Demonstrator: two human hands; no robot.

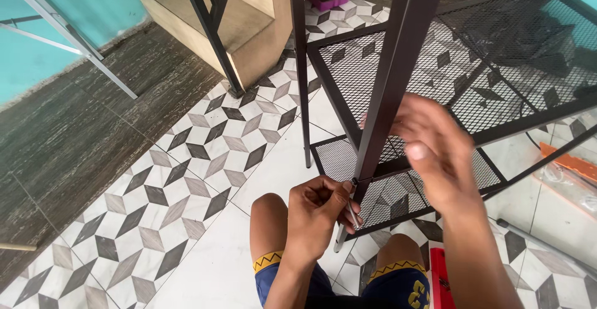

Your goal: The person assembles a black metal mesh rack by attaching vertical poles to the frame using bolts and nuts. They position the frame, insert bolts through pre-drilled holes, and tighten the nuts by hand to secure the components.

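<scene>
A dark metal rack with mesh shelves [497,54] stands in front of me, one slanted upright post [398,54] running down to its lower shelf [398,197]. My left hand [317,212] pinches a small thin metal tool [353,212] at the joint where the post meets the lower shelf's corner. My right hand [435,150], blurred, is raised beside the post just above that shelf, fingers apart and holding nothing I can make out. My bare knees [270,222] are below the hands.
Patterned diamond tiles [205,153] cover the floor, with dark wood-look flooring at left. A wooden cabinet base [242,29] stands behind a second black frame leg [208,29]. A grey metal stand leans by the teal wall. A red flat object [438,278] and an orange package [569,163] lie at right.
</scene>
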